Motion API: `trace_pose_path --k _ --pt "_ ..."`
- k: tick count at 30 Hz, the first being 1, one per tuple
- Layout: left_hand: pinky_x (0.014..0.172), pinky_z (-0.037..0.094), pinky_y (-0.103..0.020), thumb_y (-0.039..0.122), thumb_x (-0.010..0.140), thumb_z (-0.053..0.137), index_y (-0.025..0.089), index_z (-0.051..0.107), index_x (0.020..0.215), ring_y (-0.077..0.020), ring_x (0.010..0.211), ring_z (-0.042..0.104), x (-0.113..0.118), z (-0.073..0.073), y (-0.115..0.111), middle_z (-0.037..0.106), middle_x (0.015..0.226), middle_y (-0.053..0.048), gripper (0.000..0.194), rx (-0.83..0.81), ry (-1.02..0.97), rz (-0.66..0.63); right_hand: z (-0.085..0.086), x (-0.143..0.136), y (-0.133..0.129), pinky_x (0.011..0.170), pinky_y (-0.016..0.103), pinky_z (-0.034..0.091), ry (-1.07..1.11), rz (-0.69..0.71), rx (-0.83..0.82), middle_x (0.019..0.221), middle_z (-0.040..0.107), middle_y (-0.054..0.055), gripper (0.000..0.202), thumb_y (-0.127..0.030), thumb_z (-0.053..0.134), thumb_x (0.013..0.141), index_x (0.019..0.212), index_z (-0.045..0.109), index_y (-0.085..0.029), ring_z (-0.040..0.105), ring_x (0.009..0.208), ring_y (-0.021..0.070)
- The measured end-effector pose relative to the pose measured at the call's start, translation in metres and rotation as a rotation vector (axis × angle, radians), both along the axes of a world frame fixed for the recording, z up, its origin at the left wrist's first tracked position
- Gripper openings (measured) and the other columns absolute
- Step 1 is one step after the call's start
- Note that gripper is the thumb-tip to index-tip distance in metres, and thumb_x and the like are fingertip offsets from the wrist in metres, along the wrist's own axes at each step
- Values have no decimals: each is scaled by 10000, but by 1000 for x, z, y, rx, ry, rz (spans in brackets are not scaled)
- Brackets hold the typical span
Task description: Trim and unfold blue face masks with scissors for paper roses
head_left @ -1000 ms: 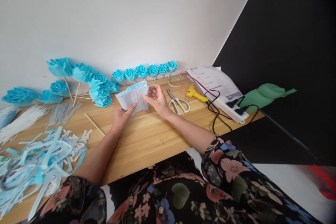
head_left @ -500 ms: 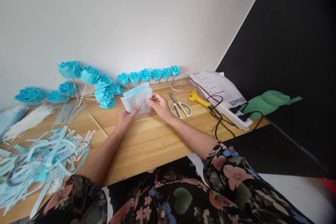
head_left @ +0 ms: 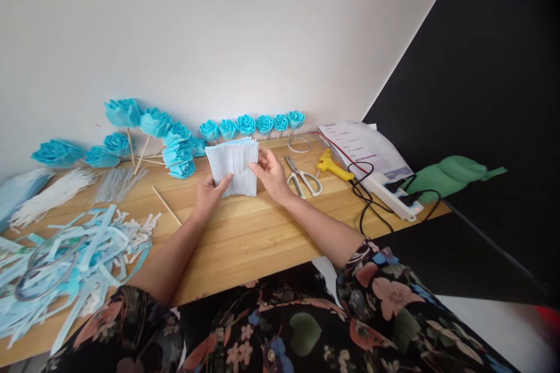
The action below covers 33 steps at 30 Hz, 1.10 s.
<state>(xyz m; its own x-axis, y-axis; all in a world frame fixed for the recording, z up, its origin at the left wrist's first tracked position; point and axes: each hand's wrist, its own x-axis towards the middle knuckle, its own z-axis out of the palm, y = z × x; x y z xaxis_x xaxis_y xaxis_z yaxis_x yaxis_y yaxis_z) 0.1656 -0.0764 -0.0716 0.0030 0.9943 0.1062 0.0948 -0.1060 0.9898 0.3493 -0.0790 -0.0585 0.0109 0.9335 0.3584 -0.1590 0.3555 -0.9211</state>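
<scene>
Between my two hands stands a small stack of pale blue and white pleated sheets (head_left: 233, 170), looking like face-mask fabric. My left hand (head_left: 210, 193) is closed on its lower left corner, thumb on the near face. On the right edge, my right hand (head_left: 270, 175) pinches the sheets between thumb and fingers; some of its fingers are hidden behind. Just right of that hand lie scissors (head_left: 301, 176) with white handles. A wooden stick (head_left: 166, 205) rests left of my left hand.
Blue fabric roses (head_left: 246, 125) line the wall. Blue and white scraps (head_left: 83, 262) pile up at left, near grey wires (head_left: 116, 185) and white cords (head_left: 55, 198). To the right are a tape roll (head_left: 299, 144), yellow glue gun (head_left: 331, 164), papers (head_left: 363, 143), power strip (head_left: 396, 198) and green bag (head_left: 455, 176).
The stack has been turned so its pale face shows more squarely and the bluer sheets behind show less. Both hands stay on it. The whole view has shifted slightly.
</scene>
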Motion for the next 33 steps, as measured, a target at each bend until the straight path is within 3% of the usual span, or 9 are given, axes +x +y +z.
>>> trace_pose_path --k 5,12,18,27,33 --pt "818 566 -396 654 572 799 77 732 1002 -321 943 692 3 3 -2 737 1044 -154 723 -48 -4 -62 -5 -2 -2 860 311 521 -165 72 -31 1088 698 55 429 -473 666 812 1134 627 -193 650 979 201" --pt "847 563 -455 644 547 802 77 737 957 -372 967 686 4 -2 0 740 1023 -171 703 -71 57 -72 -3 -3 -5 844 293 508 -261 55 -13 1072 695 51 403 -464 589 868 1150 627 -179 637 961 191" --pt "874 542 -409 562 651 755 95 727 912 -332 956 684 7 7 -8 744 968 -136 536 67 98 0 3 -1 -7 814 293 506 -246 -20 39 974 703 41 363 -479 577 871 1053 668 -179 640 905 190" --pt "901 539 -427 604 579 808 85 722 999 -358 1035 664 3 -2 4 730 1065 -165 674 1 74 -90 -20 -3 6 866 310 526 -171 100 -58 1140 696 55 480 -410 707 774 1195 600 -205 645 1009 202" --pt "910 536 -435 599 563 824 94 711 1020 -356 1037 661 4 1 -1 730 1069 -156 690 -22 57 -92 -22 -5 6 731 278 515 -164 100 -171 877 718 25 358 -471 701 751 926 693 -159 646 814 176"
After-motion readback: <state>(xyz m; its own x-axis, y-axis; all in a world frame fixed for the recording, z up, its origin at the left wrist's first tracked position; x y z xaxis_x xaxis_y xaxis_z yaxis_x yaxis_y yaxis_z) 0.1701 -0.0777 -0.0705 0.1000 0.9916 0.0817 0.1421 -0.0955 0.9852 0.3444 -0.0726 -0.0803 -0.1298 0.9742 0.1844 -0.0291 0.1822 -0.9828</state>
